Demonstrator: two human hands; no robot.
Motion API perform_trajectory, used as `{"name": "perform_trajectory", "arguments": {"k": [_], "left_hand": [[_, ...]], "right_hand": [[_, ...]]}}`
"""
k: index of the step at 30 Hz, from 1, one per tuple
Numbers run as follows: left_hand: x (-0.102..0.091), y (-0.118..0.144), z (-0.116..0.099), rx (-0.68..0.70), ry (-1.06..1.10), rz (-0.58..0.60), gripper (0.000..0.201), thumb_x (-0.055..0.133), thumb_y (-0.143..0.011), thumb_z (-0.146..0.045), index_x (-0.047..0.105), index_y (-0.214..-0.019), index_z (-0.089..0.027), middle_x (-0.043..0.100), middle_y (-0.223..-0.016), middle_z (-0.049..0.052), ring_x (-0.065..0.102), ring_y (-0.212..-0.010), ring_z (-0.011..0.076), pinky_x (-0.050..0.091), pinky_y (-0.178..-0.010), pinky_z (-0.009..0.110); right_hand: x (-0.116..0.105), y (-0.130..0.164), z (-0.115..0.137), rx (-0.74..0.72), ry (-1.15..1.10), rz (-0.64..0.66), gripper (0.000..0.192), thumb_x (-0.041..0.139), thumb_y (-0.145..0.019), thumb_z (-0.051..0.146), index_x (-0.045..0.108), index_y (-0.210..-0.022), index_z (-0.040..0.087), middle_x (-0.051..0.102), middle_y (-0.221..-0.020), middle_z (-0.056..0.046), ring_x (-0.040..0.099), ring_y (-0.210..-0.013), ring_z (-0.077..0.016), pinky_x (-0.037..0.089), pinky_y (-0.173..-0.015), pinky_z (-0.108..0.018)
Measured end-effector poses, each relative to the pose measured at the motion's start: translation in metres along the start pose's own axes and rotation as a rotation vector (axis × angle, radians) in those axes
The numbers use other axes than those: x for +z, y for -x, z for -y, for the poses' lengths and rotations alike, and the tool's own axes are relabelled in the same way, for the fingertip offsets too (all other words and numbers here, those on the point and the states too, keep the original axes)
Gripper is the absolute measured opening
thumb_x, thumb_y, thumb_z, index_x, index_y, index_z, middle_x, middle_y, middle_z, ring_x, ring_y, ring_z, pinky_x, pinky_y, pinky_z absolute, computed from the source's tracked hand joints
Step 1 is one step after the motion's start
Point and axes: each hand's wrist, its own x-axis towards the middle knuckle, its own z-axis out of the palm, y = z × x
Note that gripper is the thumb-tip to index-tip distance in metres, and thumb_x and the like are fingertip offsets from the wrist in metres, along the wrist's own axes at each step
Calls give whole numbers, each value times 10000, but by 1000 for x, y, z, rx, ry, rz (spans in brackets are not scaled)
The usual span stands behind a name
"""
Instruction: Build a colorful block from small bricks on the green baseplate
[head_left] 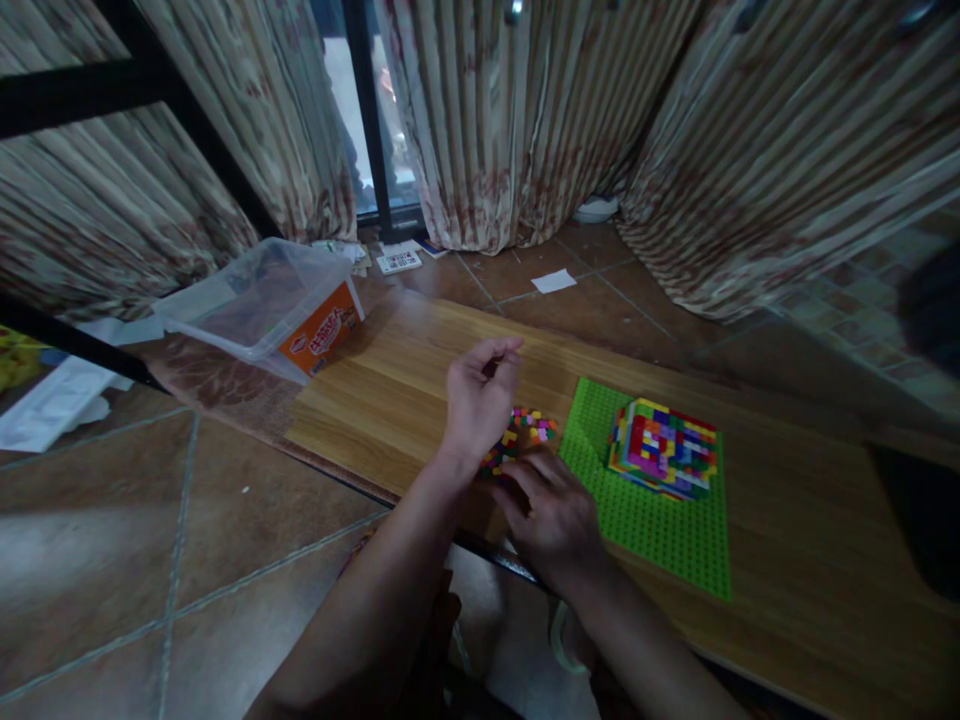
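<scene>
wooden board (pixel 390 390) is serving as the work surface, with loose coloured bricks (pixel 525 432) lying just left of the green baseplate (pixel 660 520) carrying the stacked brick block (pixel 664 447). left hand (pixel 478 400) is hovering above the pile, fingertips pinched together on something too small to see. right hand (pixel 555 515) is lying fingers down, touching the bricks, close enough for picking.

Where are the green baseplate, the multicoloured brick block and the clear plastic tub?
green baseplate (pixel 660 525), head view, bare studded area near its front.
multicoloured brick block (pixel 664 446), head view, top face.
clear plastic tub (pixel 255 300), head view, its transparent lid.
</scene>
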Motion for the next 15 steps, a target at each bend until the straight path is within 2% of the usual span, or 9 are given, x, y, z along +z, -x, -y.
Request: {"name": "perform_trajectory", "arguments": {"k": [8, 15], "left_hand": [[0, 1, 1, 6, -11, 14, 204, 568, -804, -208, 731, -921, -167, 689, -771, 17, 591, -672, 119, 491, -591, 228], [4, 3, 4, 17, -60, 48, 220, 560, -814, -219, 732, -942, -169, 685, -737, 5, 576, -625, 106, 477, -574, 215]], "right_hand": [[-4, 3, -6, 37, 33, 37, 143, 525, -859, 131, 649, -897, 192, 652, -855, -65, 585, -855, -232, 471, -797, -378], [-10, 4, -11, 80, 69, 43, 155, 504, -842, 115, 623, -844, 213, 648, -836, -51, 577, -828, -226, 444, -779, -373]]}}
